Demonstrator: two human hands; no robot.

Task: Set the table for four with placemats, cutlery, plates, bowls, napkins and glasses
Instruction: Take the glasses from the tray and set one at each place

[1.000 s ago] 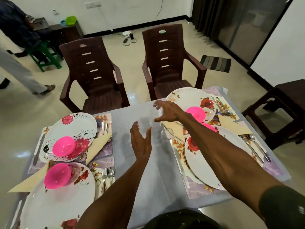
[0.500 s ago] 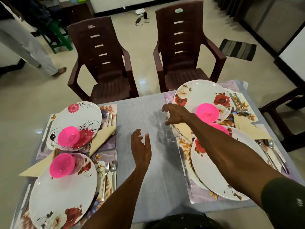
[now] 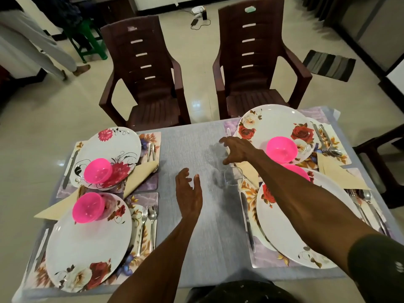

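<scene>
Head view: right hand (image 3: 237, 150) fingers curl round a clear glass (image 3: 219, 153); left hand (image 3: 189, 193) spread, just beside second glass (image 3: 232, 176).

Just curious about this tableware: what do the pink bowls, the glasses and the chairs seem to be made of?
Pink bowls: probably plastic, glossy, slightly see-through bright pink.
Glasses: clear glass or clear plastic; the cloth shows through, and I cannot tell which.
Chairs: likely moulded plastic, dark brown, one-piece with slotted backs and a dull sheen.
</scene>
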